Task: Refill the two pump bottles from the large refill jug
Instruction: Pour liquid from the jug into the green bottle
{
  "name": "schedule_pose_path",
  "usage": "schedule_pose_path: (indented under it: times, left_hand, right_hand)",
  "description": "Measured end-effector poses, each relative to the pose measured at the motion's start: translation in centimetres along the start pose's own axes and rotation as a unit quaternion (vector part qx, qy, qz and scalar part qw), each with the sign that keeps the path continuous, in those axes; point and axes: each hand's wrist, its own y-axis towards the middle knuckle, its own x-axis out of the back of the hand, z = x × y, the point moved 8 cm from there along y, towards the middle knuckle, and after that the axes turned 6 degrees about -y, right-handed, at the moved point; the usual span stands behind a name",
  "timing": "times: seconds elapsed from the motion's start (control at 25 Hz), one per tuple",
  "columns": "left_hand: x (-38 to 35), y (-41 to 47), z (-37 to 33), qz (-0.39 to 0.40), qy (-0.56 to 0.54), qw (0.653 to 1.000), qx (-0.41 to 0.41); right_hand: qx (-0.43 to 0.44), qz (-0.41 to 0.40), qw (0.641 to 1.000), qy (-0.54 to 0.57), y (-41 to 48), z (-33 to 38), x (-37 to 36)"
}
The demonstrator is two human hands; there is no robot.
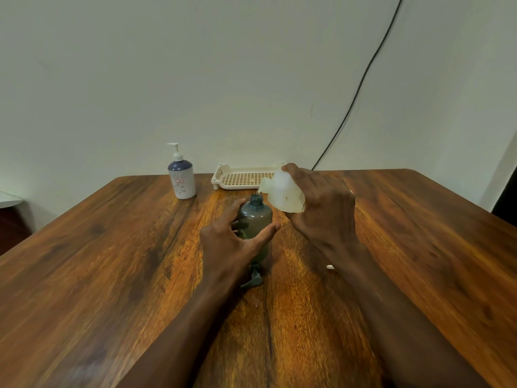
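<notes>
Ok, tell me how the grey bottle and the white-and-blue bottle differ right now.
The grey bottle has its neck open, its pump lying on the table; the white-and-blue bottle has its pump on. The grey one is held by the left hand under the tilted refill jug; the other stands untouched near the wall. Both stand upright.

The bench (112, 261) is wood with a strong dark grain and a smooth, slightly glossy varnish that catches warm light down its middle. The refill jug (282, 191) is milky translucent plastic, matt and a little crumpled in look. The open bottle (256, 219) is smoky grey-green translucent plastic with a soft sheen; its pump head (253, 280) is matt grey plastic. The far pump bottle (181, 177) is smooth opaque plastic, white below, dark blue above. The tray (240, 179) is cream perforated plastic
</notes>
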Motion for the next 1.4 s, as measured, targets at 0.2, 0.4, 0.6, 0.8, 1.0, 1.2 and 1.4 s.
schedule_pose_path:
  times: [0.2,0.4,0.6,0.8,1.0,1.2,1.4]
  left_hand:
    - [0.0,0.0,-0.1,0.002,-0.006,1.000,0.002]
    - [0.0,-0.1,-0.2,0.002,-0.008,1.000,-0.001]
    - [-0.2,-0.1,0.0,0.007,-0.009,1.000,0.003]
    - [-0.2,0.0,0.2,0.006,-0.004,1.000,0.005]
    - [-0.1,0.0,0.1,0.005,0.003,1.000,0.003]
    - [-0.1,0.0,0.0,0.004,0.004,1.000,0.004]
    - [-0.2,0.0,0.0,0.009,0.006,1.000,0.005]
  right_hand:
    - [0.002,-0.001,1.000,0.007,0.0,-0.2,-0.2]
    - [0.001,-0.007,1.000,0.008,0.0,-0.2,0.1]
    - [-0.002,-0.007,1.000,0.011,0.0,-0.2,0.3]
    - [0.002,-0.008,1.000,0.011,0.2,-0.1,0.6]
    - [-0.002,-0.009,1.000,0.008,0.0,0.0,0.7]
    - [-0.004,-0.017,1.000,0.017,-0.1,-0.1,0.9]
    - [-0.011,-0.010,1.000,0.010,1.0,0.6,1.3]
